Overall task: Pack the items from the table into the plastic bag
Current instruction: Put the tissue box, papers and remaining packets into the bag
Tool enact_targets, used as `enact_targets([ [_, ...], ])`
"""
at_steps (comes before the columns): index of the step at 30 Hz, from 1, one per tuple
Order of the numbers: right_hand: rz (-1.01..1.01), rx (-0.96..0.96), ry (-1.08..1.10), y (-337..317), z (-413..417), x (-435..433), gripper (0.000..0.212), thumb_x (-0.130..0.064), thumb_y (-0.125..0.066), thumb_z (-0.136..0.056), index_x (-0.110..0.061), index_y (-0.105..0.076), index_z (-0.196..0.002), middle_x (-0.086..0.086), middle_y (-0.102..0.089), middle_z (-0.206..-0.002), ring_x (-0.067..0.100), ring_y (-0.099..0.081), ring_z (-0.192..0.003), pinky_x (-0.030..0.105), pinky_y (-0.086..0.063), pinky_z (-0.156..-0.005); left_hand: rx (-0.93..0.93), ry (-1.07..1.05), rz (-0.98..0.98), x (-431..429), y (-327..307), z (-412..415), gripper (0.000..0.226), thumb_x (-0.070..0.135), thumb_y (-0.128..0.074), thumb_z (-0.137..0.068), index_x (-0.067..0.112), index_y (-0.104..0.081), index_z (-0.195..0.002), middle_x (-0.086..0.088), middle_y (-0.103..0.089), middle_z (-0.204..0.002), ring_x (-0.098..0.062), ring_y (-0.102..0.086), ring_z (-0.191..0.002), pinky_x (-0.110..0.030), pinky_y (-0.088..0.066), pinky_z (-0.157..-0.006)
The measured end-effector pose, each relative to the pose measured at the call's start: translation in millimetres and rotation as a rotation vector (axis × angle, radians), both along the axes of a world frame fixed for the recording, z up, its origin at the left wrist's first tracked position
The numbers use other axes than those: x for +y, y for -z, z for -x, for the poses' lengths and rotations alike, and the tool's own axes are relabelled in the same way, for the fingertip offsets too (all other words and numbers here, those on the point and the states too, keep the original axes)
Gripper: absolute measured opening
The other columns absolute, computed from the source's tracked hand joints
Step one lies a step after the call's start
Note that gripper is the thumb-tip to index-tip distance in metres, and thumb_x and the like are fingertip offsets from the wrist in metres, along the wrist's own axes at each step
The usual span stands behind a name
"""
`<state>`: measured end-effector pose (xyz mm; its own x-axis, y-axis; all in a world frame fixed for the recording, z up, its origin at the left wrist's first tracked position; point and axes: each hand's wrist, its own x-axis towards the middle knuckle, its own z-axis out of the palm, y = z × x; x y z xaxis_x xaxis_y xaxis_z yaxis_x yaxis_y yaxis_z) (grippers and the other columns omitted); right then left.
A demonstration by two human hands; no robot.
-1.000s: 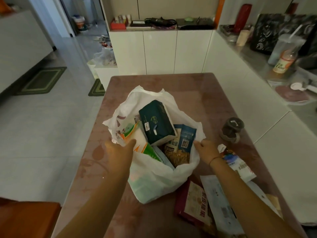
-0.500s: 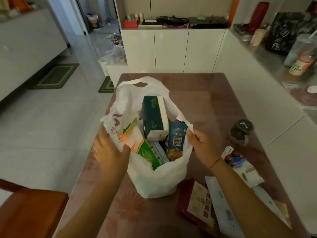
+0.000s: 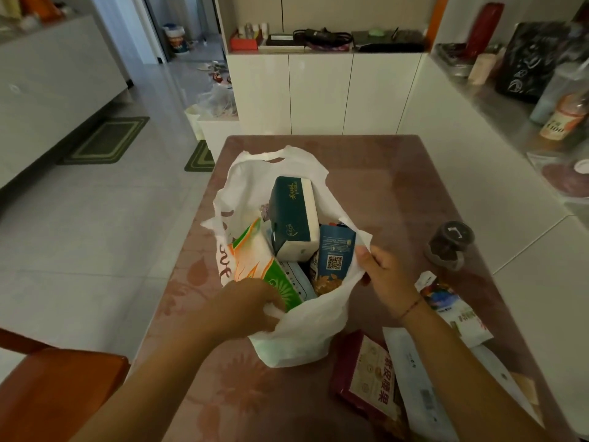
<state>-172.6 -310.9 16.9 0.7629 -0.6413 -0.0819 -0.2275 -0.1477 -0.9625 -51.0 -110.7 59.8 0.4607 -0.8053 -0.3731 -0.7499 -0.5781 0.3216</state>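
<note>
A white plastic bag (image 3: 306,333) stands open on the brown table (image 3: 398,199). Inside it are a dark green tissue pack (image 3: 291,215), a blue snack pouch (image 3: 334,253) and an orange-green packet (image 3: 261,263). My left hand (image 3: 245,311) grips the bag's near rim beside the orange-green packet. My right hand (image 3: 382,269) pinches the right rim next to the blue pouch. On the table by my right forearm lie a dark red packet (image 3: 369,374), a long white packet (image 3: 420,387) and a small colourful sachet (image 3: 452,307).
A small dark jar (image 3: 449,244) stands near the table's right edge. White cabinets (image 3: 322,90) face the far end, and a counter with bottles (image 3: 561,119) runs along the right. An orange chair (image 3: 54,390) is at the lower left.
My left hand slid from the bag's left side to its near rim. The bag's mouth stands more upright and the tissue pack has tipped up. My right hand keeps its hold.
</note>
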Motion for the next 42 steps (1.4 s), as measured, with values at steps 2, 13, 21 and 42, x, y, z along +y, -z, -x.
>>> enact_targets([
  [2,-0.041,-0.006,-0.004,-0.6,-0.2,-0.3,0.025,-0.024,-0.039,-0.098,-0.013,-0.054,-0.082,0.006,-0.057,-0.078,0.014,-0.058,-0.071,0.01,-0.049,-0.054,0.17,-0.133,0.389,6.0,-16.4,7.5,0.011,0.032,-0.069,-0.081,0.04,-0.069,-0.09,0.023,-0.067,-0.098,-0.002,-0.058,-0.097,-0.018,-0.047,-0.084],
  [13,-0.1,-0.007,0.008,-2.0,1.1,0.7,0.057,-0.037,-0.043,-0.089,0.019,-0.049,-0.1,0.018,-0.053,-0.082,0.028,-0.05,-0.074,0.023,-0.047,-0.06,0.383,-0.322,0.574,62.0,-36.9,11.2,0.032,0.048,-0.038,-0.086,0.056,-0.058,-0.108,0.024,-0.068,-0.101,0.005,-0.059,-0.101,-0.013,-0.047,-0.086],
  [21,-0.054,0.004,-0.028,-8.7,-1.8,4.3,0.029,-0.02,-0.039,-0.098,0.003,-0.055,-0.095,0.004,-0.057,-0.077,0.014,-0.055,-0.068,0.009,-0.05,-0.053,0.238,-0.876,0.338,24.1,14.7,-49.6,0.105,0.067,-0.074,-0.058,0.013,-0.034,-0.138,-0.007,-0.043,-0.141,-0.031,-0.05,-0.123,-0.048,-0.05,-0.093],
  [42,-0.118,0.065,-0.138,-4.9,9.8,19.1,0.036,-0.025,-0.043,-0.095,-0.01,-0.05,-0.064,-0.011,-0.055,-0.052,0.0,-0.052,-0.054,0.013,-0.044,-0.057,0.264,-0.81,0.349,37.5,31.4,-40.5,0.054,0.037,-0.043,-0.097,-0.008,-0.063,-0.075,-0.014,-0.062,-0.054,-0.022,-0.053,-0.045,-0.035,-0.052,-0.06],
])
